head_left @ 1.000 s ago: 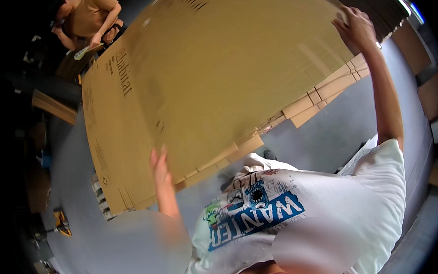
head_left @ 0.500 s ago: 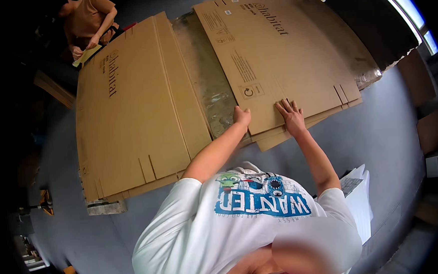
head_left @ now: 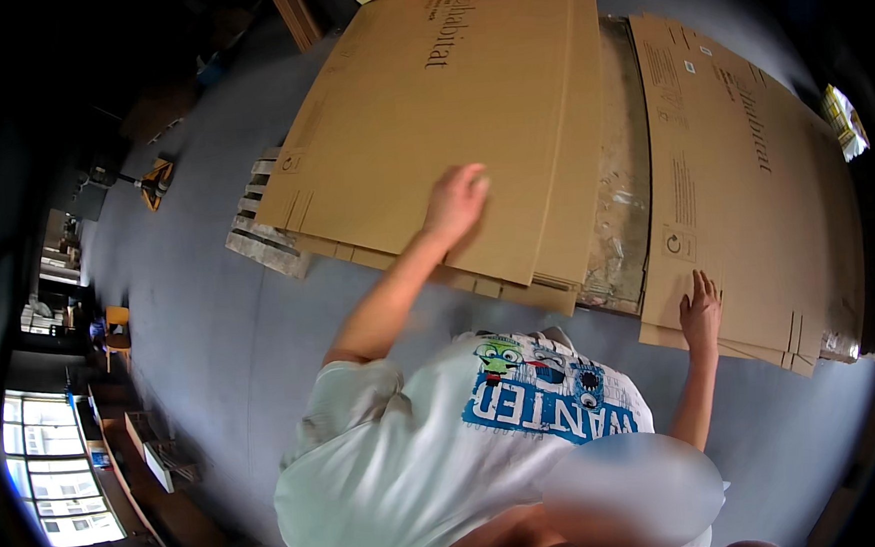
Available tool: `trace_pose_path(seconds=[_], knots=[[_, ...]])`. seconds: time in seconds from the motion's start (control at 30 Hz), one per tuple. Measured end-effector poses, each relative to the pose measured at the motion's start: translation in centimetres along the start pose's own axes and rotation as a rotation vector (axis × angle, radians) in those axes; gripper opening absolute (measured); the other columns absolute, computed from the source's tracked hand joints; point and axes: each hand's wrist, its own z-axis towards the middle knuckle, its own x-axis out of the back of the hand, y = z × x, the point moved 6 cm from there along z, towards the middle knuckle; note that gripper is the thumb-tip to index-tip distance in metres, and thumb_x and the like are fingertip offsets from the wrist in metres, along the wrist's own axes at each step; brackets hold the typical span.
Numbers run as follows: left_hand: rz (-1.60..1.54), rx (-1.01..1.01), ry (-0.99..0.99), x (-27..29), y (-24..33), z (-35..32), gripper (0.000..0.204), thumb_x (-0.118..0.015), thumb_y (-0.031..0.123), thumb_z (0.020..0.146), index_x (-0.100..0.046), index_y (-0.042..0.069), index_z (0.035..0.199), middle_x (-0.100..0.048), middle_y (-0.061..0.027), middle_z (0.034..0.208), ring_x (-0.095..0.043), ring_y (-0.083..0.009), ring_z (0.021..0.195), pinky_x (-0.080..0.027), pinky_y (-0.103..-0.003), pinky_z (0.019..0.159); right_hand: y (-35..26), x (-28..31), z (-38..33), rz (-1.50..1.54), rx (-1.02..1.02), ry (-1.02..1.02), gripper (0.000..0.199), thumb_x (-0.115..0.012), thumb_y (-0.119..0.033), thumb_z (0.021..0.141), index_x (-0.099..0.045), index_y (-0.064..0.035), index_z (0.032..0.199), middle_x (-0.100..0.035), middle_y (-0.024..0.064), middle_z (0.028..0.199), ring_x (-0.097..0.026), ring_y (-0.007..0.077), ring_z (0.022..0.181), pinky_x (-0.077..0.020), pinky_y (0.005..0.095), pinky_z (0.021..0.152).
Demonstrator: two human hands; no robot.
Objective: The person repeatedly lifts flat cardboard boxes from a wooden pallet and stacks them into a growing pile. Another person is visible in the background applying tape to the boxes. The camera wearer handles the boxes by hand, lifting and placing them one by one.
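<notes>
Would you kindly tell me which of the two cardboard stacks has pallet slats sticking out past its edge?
The left stack: wooden pallet slats jut out past its left side, while none show beside the right stack.

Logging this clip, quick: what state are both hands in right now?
Left hand: partly open, fingers loosely curled, over the left cardboard stack; nothing visible in it.
Right hand: open, fingers extended over the right cardboard stack; no grip visible.

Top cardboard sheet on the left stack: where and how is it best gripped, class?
Probably by its near edge, coming from the near side, pinching top and underside: the sheet lies wide and flat, with that edge exposed.
</notes>
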Motion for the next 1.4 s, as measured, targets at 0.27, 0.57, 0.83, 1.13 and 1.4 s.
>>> trace_pose_path(seconds=[0.27,0.57,0.83,1.13,1.4], knots=[[0.856,0.627,0.046,27.5,-31.8,-4.2,0.053,-0.059,0.035,0.083,-0.045,-0.004,0.116,-0.055,-0.0238,0.112,-0.055,-0.0372,0.102,-0.045,-0.045,0.086,-27.0,-2.7,2.8,0.537,-0.049,0.145,0.046,-0.068,-0.026,0.08,-0.055,0.0031,0.114,-0.06,0.0193,0.101,-0.062,0.0307,0.085,-0.0506,0.0379,0.072],[1.153,0.629,0.24,29.6,-39.8,-7.5,0.057,-0.05,0.046,0.089,-0.046,0.002,0.125,-0.05,-0.0158,0.127,-0.047,-0.0366,0.114,-0.042,-0.048,0.09,-35.9,-2.9,3.8,0.013,-0.06,-0.007,0.043,-0.066,-0.03,0.079,-0.057,0.0003,0.109,-0.063,0.0191,0.087,-0.062,0.0383,0.081,-0.0496,0.0436,0.07],[1.079,0.599,0.266,30.7,-39.5,-7.3,0.053,-0.053,0.041,0.087,-0.052,-0.003,0.117,-0.046,-0.0195,0.129,-0.044,-0.0397,0.117,-0.037,-0.051,0.093,-36.4,-1.5,6.4,-0.099,-0.319,-0.099,0.055,-0.062,-0.041,0.079,-0.052,-0.0009,0.117,-0.063,0.0256,0.096,-0.061,0.0387,0.092,-0.0493,0.0451,0.079],[1.058,0.682,0.195,30.6,-40.3,-7.3,0.057,-0.045,0.044,0.091,-0.043,0.001,0.128,-0.041,-0.0154,0.136,-0.038,-0.0402,0.124,-0.029,-0.053,0.101,-32.2,-6.2,6.5,0.265,-0.53,-0.001,0.077,-0.064,-0.057,0.076,-0.043,-0.0106,0.134,-0.066,0.0185,0.09,-0.063,0.0304,0.091,-0.0485,0.039,0.079],[1.043,0.671,0.23,30.5,-39.8,-7.3,0.057,-0.045,0.044,0.09,-0.043,0.002,0.129,-0.042,-0.0152,0.136,-0.038,-0.0374,0.125,-0.029,-0.051,0.102,-31.4,-6.6,6.3,0.374,-0.497,0.009,0.074,-0.063,-0.056,0.077,-0.043,-0.0142,0.135,-0.066,0.0152,0.077,-0.064,0.0268,0.076,-0.0482,0.0379,0.07]])
